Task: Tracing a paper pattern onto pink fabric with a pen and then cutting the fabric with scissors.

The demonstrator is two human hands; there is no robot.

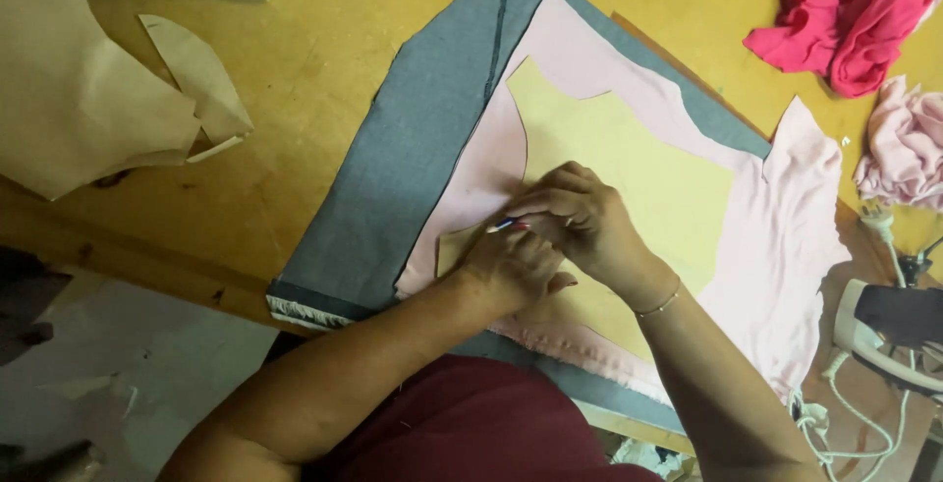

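the person's right hand [589, 222] has its fingers pinched on a small marking tool [503, 226] with a pale tip, held at the left edge of a yellow paper pattern [638, 187] that lies flat on a pink fabric piece [786, 246]. the left hand [511, 271] sits just beside it, its fingers curled and pressed down on the pattern's lower corner; whether it pinches anything i cannot tell. the pink fabric rests on a grey cloth [413, 158] spread across the yellow wooden bench [295, 59]. by the look of it, the step in hand is tracing the pattern's outline onto the pink fabric, near the lower left of the shape. moving on along the edge would call for the holding hand to keep the paper flat while the tip follows the curve closely. brown paper pieces [88, 99] lie well apart at the left, crumpled red and pink cloth [855, 15] at the upper right, and an iron with a white cord [889, 330] at the right edge.
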